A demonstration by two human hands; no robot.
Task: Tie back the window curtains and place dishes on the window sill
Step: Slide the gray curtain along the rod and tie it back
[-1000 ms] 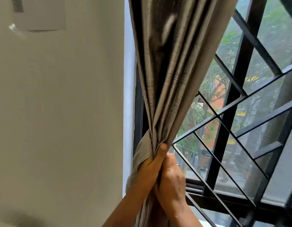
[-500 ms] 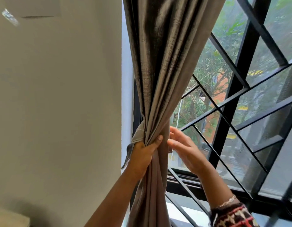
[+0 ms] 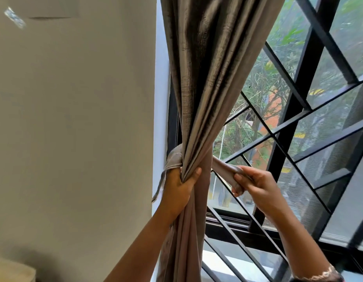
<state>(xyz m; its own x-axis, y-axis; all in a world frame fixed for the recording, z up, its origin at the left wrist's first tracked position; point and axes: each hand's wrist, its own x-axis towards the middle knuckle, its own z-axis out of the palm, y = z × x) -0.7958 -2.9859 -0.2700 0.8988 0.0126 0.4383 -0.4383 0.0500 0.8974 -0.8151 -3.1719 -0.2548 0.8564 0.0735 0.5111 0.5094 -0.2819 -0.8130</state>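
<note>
Silky grey curtain bunched in left hand, right hand pinching fabric tieback

One wide-angle camera rides on my head, looking forward and slightly up, close to the curtain at frame centre, with wall at left and barred window filling the right side.

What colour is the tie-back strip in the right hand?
Greyish taupe, like the curtain; the tie-back strip shows best in the head view.
</note>
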